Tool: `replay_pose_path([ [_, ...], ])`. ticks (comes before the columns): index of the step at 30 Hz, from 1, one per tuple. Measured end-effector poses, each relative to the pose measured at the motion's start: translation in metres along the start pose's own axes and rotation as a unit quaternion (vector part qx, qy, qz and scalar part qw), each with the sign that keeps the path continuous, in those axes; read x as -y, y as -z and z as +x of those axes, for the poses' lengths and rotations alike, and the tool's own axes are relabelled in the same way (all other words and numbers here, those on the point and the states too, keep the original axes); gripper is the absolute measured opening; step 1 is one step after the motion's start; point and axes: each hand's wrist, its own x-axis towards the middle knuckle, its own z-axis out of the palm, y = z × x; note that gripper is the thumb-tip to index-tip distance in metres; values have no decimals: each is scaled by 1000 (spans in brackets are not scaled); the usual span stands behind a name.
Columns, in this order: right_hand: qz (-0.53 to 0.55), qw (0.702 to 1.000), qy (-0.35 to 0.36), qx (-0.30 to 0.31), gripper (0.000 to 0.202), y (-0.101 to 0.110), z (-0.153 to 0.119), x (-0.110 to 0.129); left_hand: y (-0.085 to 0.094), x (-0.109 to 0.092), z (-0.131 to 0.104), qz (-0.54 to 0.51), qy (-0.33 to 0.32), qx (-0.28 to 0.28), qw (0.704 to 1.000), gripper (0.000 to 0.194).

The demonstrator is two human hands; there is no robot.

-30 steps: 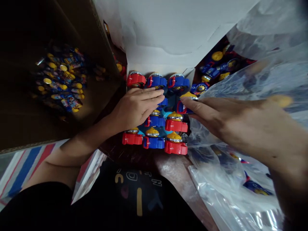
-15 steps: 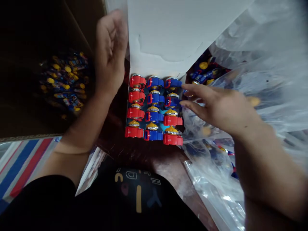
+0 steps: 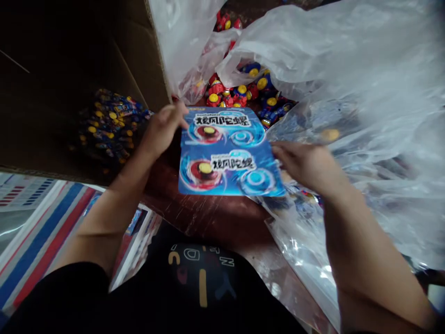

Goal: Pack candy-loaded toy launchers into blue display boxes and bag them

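Listing the surroundings by size, we enter first the clear plastic bags (image 3: pixel 375 102), crumpled over the right side and the far side; their folds partly cover the toys beneath and lie close about the right forearm. Second, we record a tall cardboard carton (image 3: pixel 137 51) at left, its wall rising just beside the left hand. Third, a dark red tabletop (image 3: pixel 208 213), scuffed, showing at the near side. Fourth, a striped bag (image 3: pixel 55 232), red, white and blue, below the carton. Fifth, at centre, the printed box (image 3: pixel 229 178), blue, with two red-and-yellow spinning tops pictured on its upper face, between both hands. Sixth, we note the right hand (image 3: pixel 302 162), fingers drawn narrow at the box's right edge; how firmly it grips, we cannot tell. Seventh, the left hand (image 3: pixel 165 125), blurred, fingers curled at the far left edge; whether it grips, we cannot tell. Last, the small pieces: red toys (image 3: pixel 215 88) and blue toys (image 3: pixel 274 102) beyond the box, and a yellow-dotted heap (image 3: pixel 107 125) inside the carton.
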Motion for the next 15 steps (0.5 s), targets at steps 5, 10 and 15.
replay_pose_path([
  [5,231,953,-109,164,70,7,-34,-1,32,-18,-77,78,-15,224,971,48],
  [10,238,971,-29,9,47,-7,-14,3,32,-30,-55,108,-57,120,985,35],
  [15,140,987,14,-84,20,-17,2,-4,17,-7,-49,182,-124,33,975,42],
])
